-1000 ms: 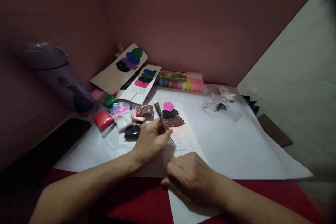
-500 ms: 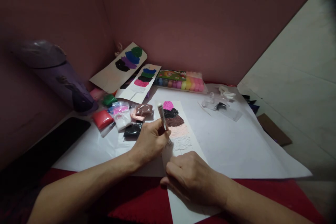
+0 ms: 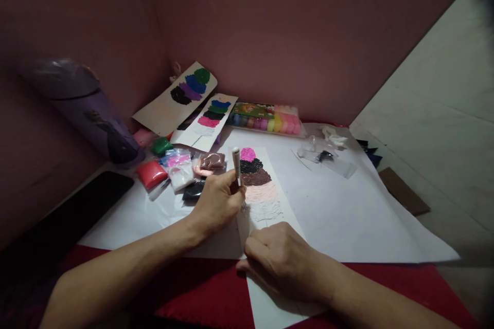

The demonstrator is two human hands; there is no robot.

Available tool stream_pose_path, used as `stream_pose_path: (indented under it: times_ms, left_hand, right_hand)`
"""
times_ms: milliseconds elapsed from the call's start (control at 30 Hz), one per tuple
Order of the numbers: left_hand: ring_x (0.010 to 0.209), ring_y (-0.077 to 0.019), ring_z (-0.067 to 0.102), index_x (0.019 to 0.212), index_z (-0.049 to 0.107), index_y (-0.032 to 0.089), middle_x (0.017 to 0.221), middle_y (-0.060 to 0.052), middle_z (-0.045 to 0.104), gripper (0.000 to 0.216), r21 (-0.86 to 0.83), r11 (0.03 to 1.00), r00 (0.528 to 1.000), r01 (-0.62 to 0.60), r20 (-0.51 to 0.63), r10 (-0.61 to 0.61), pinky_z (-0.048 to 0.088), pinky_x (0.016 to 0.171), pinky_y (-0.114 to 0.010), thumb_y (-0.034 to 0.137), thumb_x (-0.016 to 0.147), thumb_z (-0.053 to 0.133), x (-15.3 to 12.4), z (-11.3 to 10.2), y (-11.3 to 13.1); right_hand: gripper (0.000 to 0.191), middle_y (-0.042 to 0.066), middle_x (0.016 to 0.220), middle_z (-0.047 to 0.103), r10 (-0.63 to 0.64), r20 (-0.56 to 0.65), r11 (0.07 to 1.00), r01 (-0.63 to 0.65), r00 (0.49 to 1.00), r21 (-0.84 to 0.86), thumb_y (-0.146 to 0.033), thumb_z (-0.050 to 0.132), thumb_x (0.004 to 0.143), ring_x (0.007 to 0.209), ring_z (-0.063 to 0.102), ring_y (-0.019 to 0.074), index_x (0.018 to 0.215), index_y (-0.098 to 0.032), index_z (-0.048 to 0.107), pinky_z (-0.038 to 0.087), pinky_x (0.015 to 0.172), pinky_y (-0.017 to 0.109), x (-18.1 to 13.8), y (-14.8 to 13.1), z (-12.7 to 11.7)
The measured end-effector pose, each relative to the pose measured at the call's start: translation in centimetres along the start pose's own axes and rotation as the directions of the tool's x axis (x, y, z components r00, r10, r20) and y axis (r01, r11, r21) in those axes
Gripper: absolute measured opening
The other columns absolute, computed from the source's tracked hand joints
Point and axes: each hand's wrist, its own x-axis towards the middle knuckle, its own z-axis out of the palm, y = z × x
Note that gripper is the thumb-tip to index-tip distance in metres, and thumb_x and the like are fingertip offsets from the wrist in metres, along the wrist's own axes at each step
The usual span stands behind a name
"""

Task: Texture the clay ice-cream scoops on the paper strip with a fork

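My left hand [image 3: 222,198] is closed around a slim white pen-like tool [image 3: 236,164], held nearly upright. Its thin lower end, partly hidden by my fingers, is at the left edge of a pale textured patch [image 3: 266,211]. That patch is the lowest on a white card strip [image 3: 278,180], below peach, brown, black and bright pink patches of what looks like clay. My right hand [image 3: 280,262] is curled over the near part of the strip, its thumb at the strip's left edge.
Small bags of clay, among them a red one [image 3: 151,175], lie left of the strip. Behind are two more patterned cards [image 3: 173,108] and a pack of coloured clay [image 3: 266,118]. A purple bottle [image 3: 96,118] and a dark phone-like slab [image 3: 88,205] stand left; clear plastic scraps [image 3: 339,164] lie right.
My left hand has moved slightly left with the white tool, which now stands more upright. The tool's lower end has shifted to the pale patch's left edge. My right hand stays in place.
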Motion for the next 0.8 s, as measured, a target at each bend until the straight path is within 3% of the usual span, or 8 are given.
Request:
stream_pose_path:
  times_ms: [300, 500, 800]
  left_hand:
    - [0.049, -0.0069, 0.038, 0.065, 0.051, 0.016, 0.052, 0.005, 0.044, 0.013, -0.089, 0.996, 0.999, -0.013, -0.053, 0.008, 0.03, 0.048, -0.021, 0.016, 0.077, 0.056, 0.2, -0.6, 0.1]
    - [0.048, -0.0073, 0.042, 0.069, 0.053, 0.016, 0.056, 0.004, 0.05, 0.014, -0.273, 0.954, 0.992, 0.123, 0.061, -0.11, 0.034, 0.046, -0.02, 0.024, 0.079, 0.06, -0.7, 0.7, 0.7]
    - [0.057, -0.0101, 0.049, 0.071, 0.056, 0.014, 0.063, 0.0, 0.057, 0.012, -0.274, 0.943, 0.98, 0.191, 0.114, -0.165, 0.04, 0.052, -0.022, 0.024, 0.077, 0.06, -1.3, 1.5, 0.7]
  right_hand:
    - [0.029, -0.003, 0.056, 0.05, 0.004, 0.007, 1.0, -0.004, 1.0, 0.01, -0.028, 0.043, 0.094, 0.045, 0.037, 0.0099, 0.068, -0.018, 0.049, 0.025, 0.044, 0.028, 0.0, 0.0, 0.2]
    - [0.029, -0.003, 0.056, 0.049, -0.007, 0.007, 1.0, 0.007, 1.0, 0.005, -0.027, 0.042, 0.095, 0.045, 0.038, 0.0106, 0.067, -0.019, 0.048, 0.027, 0.042, 0.028, -0.1, 0.1, 0.1]
    - [0.027, -0.001, 0.058, 0.054, -0.009, -0.003, 1.0, 0.009, 1.0, -0.017, -0.027, 0.043, 0.094, 0.048, 0.044, 0.0118, 0.069, -0.018, 0.049, 0.028, 0.044, 0.029, -0.1, 0.0, 0.0]
